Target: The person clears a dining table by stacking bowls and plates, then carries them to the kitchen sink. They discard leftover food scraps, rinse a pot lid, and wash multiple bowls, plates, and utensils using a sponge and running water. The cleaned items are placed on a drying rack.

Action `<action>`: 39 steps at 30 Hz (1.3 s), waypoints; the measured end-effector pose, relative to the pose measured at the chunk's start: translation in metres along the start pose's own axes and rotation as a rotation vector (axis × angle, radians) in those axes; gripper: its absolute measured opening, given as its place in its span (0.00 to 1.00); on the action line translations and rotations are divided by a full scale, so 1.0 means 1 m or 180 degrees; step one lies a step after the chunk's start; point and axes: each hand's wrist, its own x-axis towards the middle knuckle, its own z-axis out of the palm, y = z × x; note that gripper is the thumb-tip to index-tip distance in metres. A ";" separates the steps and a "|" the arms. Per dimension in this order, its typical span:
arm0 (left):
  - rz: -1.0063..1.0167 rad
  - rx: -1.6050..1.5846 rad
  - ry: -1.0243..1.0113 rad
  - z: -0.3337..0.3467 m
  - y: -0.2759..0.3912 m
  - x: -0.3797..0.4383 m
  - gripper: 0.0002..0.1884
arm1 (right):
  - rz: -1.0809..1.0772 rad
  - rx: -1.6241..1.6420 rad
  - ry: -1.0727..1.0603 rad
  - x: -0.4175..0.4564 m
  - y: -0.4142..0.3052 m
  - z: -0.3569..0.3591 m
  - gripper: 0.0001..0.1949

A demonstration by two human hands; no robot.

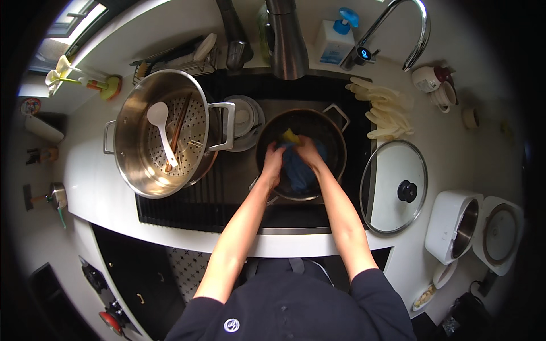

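Both of my hands are inside a round, dark metal pan (337, 170) that stands in the sink. My left hand (273, 161) grips the edge of a bunched blue cloth (298, 172), thumb uppermost. At the far side of the cloth, my right hand (308, 150) holds a small yellow sponge or cloth (291, 136) at its fingertips. The right palm lies against the blue cloth, and some of its fingers are hidden. Two metal loop handles, one at the far right (339, 115), stick out from the pan.
Left of the pan stands a steel steamer pot (132, 162) holding a white ladle (160, 121) and chopsticks (181, 128). Stacked dishes (251, 143) sit between them. A glass lid (390, 179), rubber gloves (384, 113) and a rice cooker (445, 226) lie right; a faucet (288, 47) overhangs the sink.
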 end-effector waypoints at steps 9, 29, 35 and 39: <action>-0.0035 -0.1264 -0.0668 -0.011 -0.021 0.033 0.22 | -0.0007 0.1281 -0.0171 -0.059 -0.069 0.001 0.17; -0.0172 -0.1863 -0.1146 -0.001 -0.026 0.042 0.25 | 0.0229 0.1958 0.0192 -0.088 -0.134 -0.012 0.16; 0.0076 -0.1680 -0.0152 0.060 -0.020 -0.007 0.17 | -0.1256 -0.0137 0.1280 -0.067 -0.085 -0.015 0.17; 0.0105 -0.0965 0.0813 0.044 -0.016 0.011 0.20 | -0.0261 -0.0242 0.0906 -0.073 -0.097 0.000 0.15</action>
